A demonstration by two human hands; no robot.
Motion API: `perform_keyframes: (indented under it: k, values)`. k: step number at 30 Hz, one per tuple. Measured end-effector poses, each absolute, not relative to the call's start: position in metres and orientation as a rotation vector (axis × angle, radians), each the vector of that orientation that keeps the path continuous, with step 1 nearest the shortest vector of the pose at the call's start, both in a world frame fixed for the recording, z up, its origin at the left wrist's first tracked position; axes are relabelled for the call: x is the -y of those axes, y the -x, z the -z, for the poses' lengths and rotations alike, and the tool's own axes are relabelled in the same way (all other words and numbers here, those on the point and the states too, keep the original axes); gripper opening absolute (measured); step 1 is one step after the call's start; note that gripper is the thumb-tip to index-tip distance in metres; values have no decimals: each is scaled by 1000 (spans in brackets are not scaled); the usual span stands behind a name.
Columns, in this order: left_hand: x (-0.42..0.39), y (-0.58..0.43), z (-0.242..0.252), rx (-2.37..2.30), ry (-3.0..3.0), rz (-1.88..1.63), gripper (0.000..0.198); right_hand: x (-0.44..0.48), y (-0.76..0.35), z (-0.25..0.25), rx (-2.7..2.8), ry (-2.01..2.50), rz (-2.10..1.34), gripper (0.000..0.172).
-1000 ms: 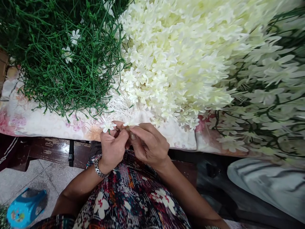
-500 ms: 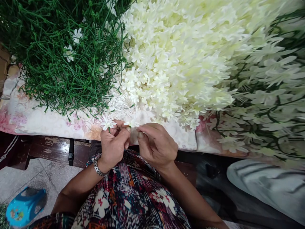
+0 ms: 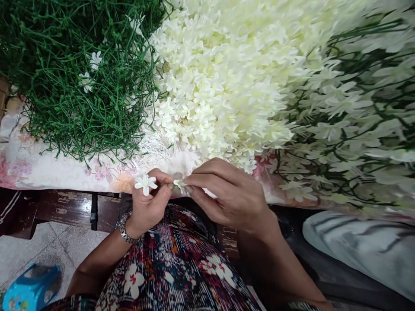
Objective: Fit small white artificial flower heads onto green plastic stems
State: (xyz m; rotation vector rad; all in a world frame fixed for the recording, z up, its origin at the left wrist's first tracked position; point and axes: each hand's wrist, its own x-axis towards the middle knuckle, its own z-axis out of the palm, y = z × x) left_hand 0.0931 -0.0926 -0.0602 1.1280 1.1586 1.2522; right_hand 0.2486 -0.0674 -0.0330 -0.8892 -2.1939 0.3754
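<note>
My left hand is closed, its thumb and forefinger pinching a thin artificial flower stem that is mostly hidden by the fingers. One open white artificial flower shows beside its knuckles. Between my two hands is a second white blossom, its petals gathered together. The fingertips of my right hand pinch that blossom from the right. Both hands are just in front of the table's near edge. Beyond them lie a heap of green plastic stems and a large pile of loose white flowers.
Fine white strands lie between the two heaps on the floral tablecloth. Finished-looking flower sprays stand at the right. A blue stool is on the floor at lower left, and someone's pale-clothed leg is at lower right.
My right hand has turned and now pinches the second blossom, whose petals have gone from spread to gathered. The view has shifted slightly, with the heaps sitting further left.
</note>
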Motion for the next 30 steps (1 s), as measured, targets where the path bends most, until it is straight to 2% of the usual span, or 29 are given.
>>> perform_keyframes:
  k: [4,11,30]
  values:
    - [91,-93,56,-1230,-1353,-1192,7,67,-249,40,2264,898,-277,13]
    - [83,-90,56,-1238,-1546,-1005,12,70,-246,51,2128,976,-372,10]
    - [81,-90,63,-1281,-1528,-955,9,70,-239,75,1990,963,-515,11]
